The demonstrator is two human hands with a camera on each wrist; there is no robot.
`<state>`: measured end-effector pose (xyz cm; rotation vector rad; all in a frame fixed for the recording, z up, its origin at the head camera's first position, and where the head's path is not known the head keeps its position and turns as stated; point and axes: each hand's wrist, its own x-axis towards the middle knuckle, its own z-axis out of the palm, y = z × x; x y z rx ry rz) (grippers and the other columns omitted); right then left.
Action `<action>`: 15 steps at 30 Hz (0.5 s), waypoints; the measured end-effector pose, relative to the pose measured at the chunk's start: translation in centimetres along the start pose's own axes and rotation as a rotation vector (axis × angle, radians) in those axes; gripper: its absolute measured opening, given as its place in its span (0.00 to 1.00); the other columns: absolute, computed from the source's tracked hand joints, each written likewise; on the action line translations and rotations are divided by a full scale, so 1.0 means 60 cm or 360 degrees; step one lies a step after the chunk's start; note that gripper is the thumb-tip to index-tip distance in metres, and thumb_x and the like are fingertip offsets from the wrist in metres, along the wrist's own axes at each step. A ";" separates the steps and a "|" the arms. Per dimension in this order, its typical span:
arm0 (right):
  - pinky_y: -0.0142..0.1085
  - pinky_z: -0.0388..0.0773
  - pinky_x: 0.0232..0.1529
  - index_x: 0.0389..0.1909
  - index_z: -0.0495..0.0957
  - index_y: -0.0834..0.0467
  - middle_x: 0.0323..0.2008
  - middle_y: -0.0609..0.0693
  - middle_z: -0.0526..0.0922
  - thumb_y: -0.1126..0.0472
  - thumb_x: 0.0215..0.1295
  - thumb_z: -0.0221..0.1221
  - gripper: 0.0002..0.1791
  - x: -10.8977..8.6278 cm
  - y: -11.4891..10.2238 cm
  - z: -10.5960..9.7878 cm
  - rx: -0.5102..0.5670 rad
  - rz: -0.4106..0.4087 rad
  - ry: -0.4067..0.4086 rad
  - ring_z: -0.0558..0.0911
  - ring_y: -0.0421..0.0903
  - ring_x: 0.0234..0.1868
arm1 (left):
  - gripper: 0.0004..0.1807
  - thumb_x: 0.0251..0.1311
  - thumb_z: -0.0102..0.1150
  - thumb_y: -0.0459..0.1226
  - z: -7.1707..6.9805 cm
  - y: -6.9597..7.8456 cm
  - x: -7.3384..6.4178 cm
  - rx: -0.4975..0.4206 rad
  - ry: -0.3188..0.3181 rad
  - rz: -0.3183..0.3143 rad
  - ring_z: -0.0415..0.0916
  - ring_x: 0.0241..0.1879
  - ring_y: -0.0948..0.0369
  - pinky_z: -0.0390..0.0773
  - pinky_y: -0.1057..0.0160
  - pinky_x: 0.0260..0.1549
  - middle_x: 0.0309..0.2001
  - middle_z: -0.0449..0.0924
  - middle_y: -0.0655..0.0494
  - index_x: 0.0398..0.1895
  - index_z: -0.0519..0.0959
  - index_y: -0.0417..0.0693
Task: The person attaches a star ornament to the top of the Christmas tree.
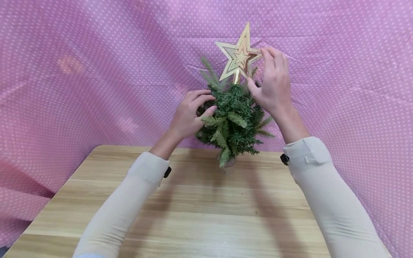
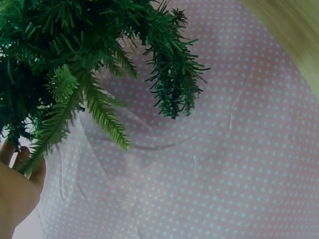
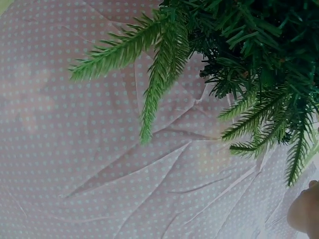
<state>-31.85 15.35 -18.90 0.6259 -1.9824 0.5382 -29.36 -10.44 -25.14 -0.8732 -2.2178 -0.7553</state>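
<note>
A small green artificial Christmas tree [image 1: 237, 107] stands upright at the table's far edge. On its top sits a gold star tree topper [image 1: 240, 57], tilted a little to the right. My right hand [image 1: 274, 80] holds the star by its right side, fingertips at the right point and thumb at the lower right point. My left hand [image 1: 190, 113] touches the foliage on the tree's left side, fingers spread and thumb apart. In the left wrist view, the left hand [image 2: 20, 191] is by a light green sprig [image 2: 52, 122]. Only part of the right hand [image 3: 304, 211] shows in the right wrist view.
The tree stands on a light wooden table [image 1: 206, 222], its base mostly hidden by branches. Close behind and along the sides hangs a creased pink cloth [image 1: 113, 71] with white dots. Dark wrist devices show at both sleeve cuffs.
</note>
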 end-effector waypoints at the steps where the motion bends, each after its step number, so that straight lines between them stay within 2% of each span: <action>1: 0.37 0.56 0.73 0.69 0.64 0.71 0.67 0.64 0.68 0.65 0.58 0.70 0.40 0.000 -0.001 -0.001 0.0005 0.0002 0.0002 0.65 0.56 0.68 | 0.19 0.71 0.59 0.46 -0.002 0.000 0.000 -0.0004 0.0007 -0.0010 0.66 0.68 0.53 0.61 0.54 0.70 0.66 0.75 0.49 0.59 0.81 0.46; 7: 0.38 0.57 0.73 0.68 0.65 0.72 0.65 0.65 0.69 0.66 0.58 0.69 0.39 -0.007 0.000 -0.005 0.0026 -0.0008 0.0013 0.66 0.57 0.68 | 0.20 0.71 0.60 0.47 -0.011 -0.001 -0.002 -0.0047 0.0042 -0.0039 0.66 0.68 0.53 0.60 0.52 0.71 0.66 0.75 0.48 0.59 0.80 0.46; 15: 0.42 0.62 0.71 0.68 0.66 0.71 0.63 0.66 0.70 0.65 0.62 0.66 0.35 -0.027 0.007 -0.011 0.0018 0.0015 -0.0054 0.67 0.59 0.66 | 0.22 0.70 0.61 0.46 -0.019 -0.008 -0.010 -0.0032 0.0045 -0.0062 0.67 0.67 0.53 0.61 0.52 0.70 0.65 0.76 0.48 0.61 0.80 0.45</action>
